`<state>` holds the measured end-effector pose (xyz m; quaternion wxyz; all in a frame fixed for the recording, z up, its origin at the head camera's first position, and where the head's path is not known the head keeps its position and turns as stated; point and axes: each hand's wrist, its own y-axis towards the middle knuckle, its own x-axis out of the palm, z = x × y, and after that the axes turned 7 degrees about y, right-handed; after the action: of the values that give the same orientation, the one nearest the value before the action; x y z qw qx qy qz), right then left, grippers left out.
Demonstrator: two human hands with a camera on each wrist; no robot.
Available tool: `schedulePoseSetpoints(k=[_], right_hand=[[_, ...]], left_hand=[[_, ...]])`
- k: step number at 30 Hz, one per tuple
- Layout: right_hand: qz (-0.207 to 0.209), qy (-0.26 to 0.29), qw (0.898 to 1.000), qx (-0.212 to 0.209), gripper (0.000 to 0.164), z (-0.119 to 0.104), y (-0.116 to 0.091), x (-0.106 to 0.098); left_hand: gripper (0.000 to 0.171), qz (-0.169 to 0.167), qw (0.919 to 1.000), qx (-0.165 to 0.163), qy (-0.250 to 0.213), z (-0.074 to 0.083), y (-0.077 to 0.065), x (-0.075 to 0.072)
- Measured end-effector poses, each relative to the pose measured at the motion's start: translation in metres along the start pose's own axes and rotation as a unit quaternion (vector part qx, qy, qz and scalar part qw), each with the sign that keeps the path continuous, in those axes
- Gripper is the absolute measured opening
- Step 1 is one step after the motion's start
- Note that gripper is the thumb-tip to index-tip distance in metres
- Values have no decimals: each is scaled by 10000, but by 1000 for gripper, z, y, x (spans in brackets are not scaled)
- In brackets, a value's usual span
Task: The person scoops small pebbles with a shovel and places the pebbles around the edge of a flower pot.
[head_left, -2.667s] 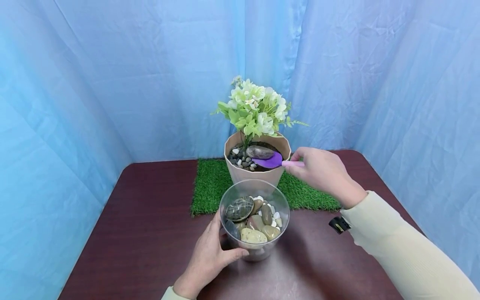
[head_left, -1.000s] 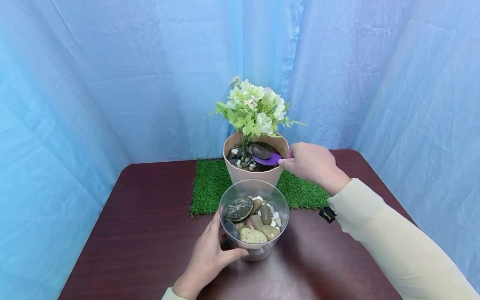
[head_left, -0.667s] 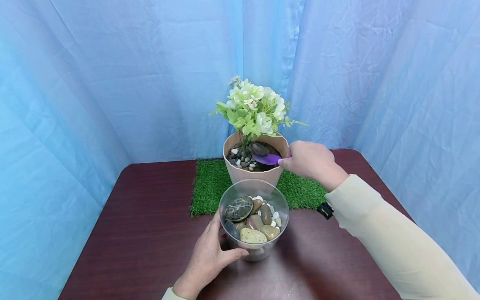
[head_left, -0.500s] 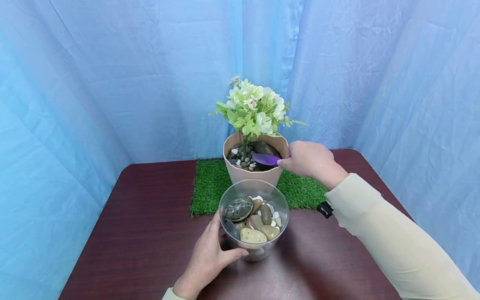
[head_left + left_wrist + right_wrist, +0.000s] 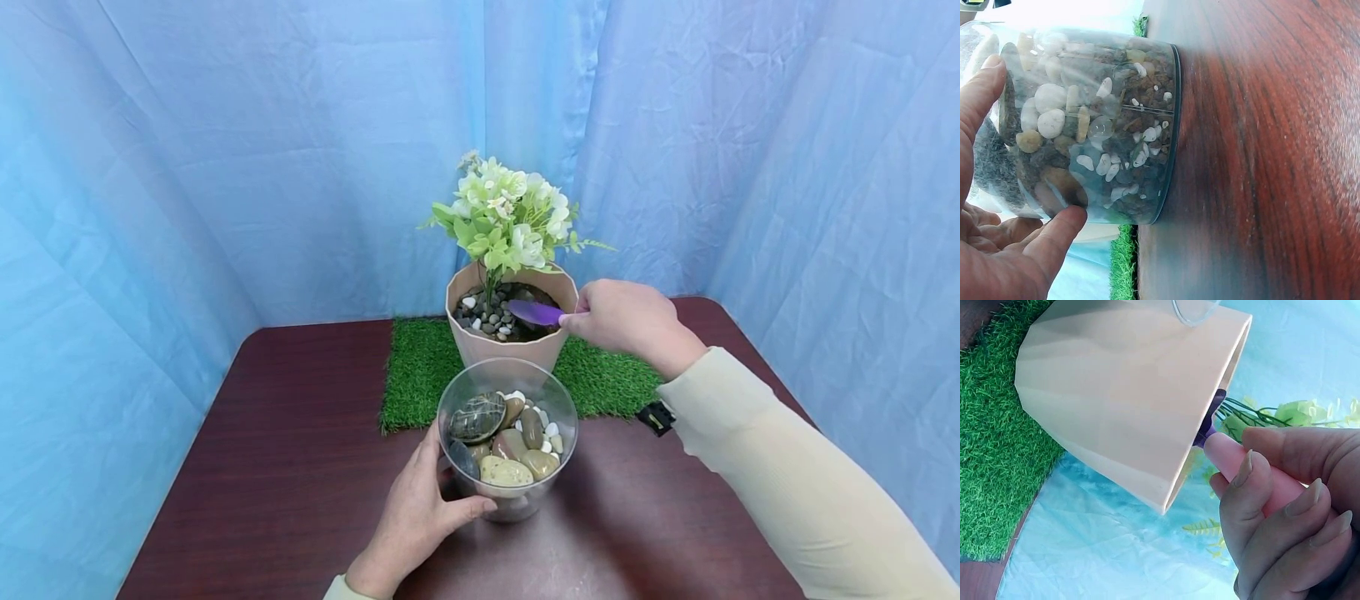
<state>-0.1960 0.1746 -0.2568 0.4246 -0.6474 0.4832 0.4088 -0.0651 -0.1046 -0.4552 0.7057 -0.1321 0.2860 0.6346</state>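
Observation:
My right hand [image 5: 626, 317] grips the pink handle [image 5: 1272, 481] of a small trowel. The trowel's purple blade [image 5: 534, 312] is tilted inside the rim of a beige flower pot [image 5: 510, 350], with no stone on it. Behind the blade a dark large stone [image 5: 528, 293] lies in the pot, partly hidden. Small pebbles [image 5: 491, 323] cover the soil around the stems of a white-flowered plant [image 5: 513, 212]. With thumb and fingers around its side, my left hand [image 5: 420, 504] holds a clear plastic container [image 5: 1104, 125] of mixed stones upright on the table.
Green artificial turf [image 5: 420, 367] lies under the pot on the dark red-brown table [image 5: 300, 433]. Pale blue curtains [image 5: 337, 167] hang behind and at both sides. In the container, a large dark striped stone [image 5: 478, 417] rests against the left wall.
The large stone has slid off the trowel to the back of the pot. The blade has tilted and risen slightly. My left hand and the container have stayed in place.

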Motion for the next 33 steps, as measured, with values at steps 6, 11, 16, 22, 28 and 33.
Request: schedulePoseSetpoints(k=[6,11,16,22,28,33], right_hand=[[113,-110,9999,30,33,2,-1,-3],[120,-109,9999,40,34,4,-4,-3],[228,-63,9997,-50,33,6,-11,-3],[342,-40,9991,-242,34,11,-20,-3],[495,-19,9982,-352,37,14,-28,-3],[576,-28,9974,-432,41,16,-38,-4]], left_hand=[[134,6,10000,2,30,0,0,0],[134,8,10000,-8,22,-1,-1,0],[133,-33,10000,-5,-73,0,0,0],[133,-50,10000,-18,-36,1,1,-1],[133,-47,10000,-31,7,2,1,-1],[134,-43,10000,-31,-51,2,1,-1]])
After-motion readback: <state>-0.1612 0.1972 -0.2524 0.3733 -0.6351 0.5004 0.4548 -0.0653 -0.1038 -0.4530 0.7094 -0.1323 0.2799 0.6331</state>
